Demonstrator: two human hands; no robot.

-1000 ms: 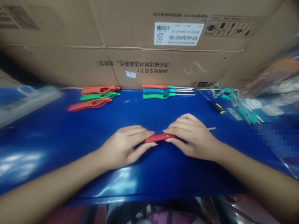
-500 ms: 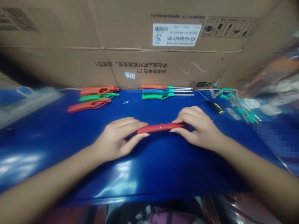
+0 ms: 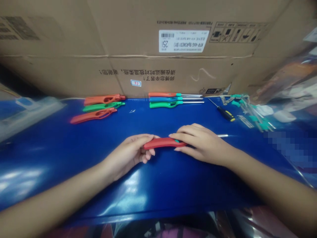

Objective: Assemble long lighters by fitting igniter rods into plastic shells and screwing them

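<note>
A red long-nosed lighter (image 3: 159, 142) lies crosswise between my hands above the blue table. My left hand (image 3: 135, 147) is closed on its left end, thumb on top and fingertips curled beneath. Around the right part of the lighter my right hand (image 3: 199, 142) is wrapped, fingers over the top and thumb at the near side. A bit of green shows beside the right fingertips. Beyond that hand a thin metal tube (image 3: 223, 135) sticks out to the right. The lighter's trigger area is hidden under my right hand.
Lighters with metal tubes (image 3: 164, 99) lie at the back centre. Orange and green lighter bodies (image 3: 104, 100) lie back left. A screwdriver (image 3: 226, 113) and a pile of metal and green parts (image 3: 257, 114) are at right. A cardboard wall (image 3: 138, 39) borders the blue table (image 3: 163, 188).
The red lighter has turned from edge-on to show its broader side. My left hand has rolled, thumb now on top. My right hand has shifted slightly left and nearer; the metal tube now shows.
</note>
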